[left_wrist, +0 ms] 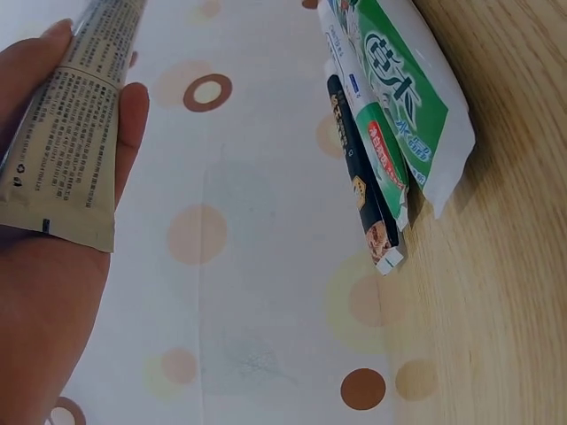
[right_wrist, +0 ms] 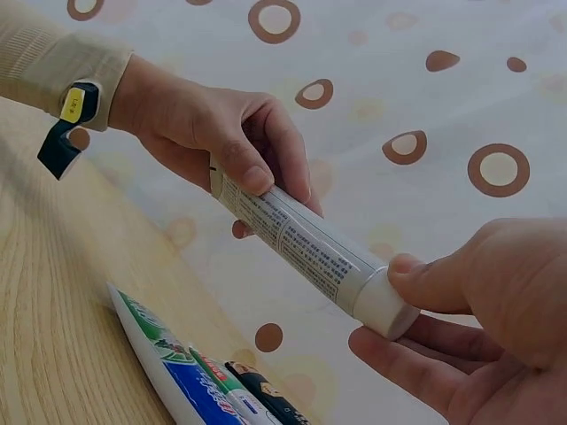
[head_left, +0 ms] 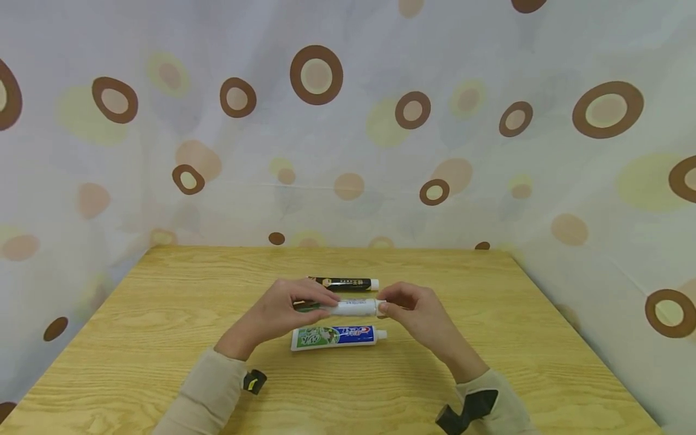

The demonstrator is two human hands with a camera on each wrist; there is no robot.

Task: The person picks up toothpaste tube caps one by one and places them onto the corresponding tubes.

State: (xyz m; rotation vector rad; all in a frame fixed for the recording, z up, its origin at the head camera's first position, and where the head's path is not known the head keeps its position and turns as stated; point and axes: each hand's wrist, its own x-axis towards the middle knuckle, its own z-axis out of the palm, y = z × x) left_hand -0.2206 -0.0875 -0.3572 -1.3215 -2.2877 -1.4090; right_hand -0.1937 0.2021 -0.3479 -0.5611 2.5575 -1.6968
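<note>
My left hand grips the flat tail end of a white toothpaste tube, its back covered in small printed text. At the other end, my right hand pinches the white cap between thumb and fingers. The tube is held up above the table, slanting in the right wrist view. Below it lie a green-and-blue toothpaste tube, a black toothpaste tube and, between those two, a white-and-green one mostly hidden by the left hand and held tube in the head view.
The light wooden table carries the three tubes side by side near its middle, with their caps to the right. A white sheet with brown and pastel circles hangs behind the table and along both sides.
</note>
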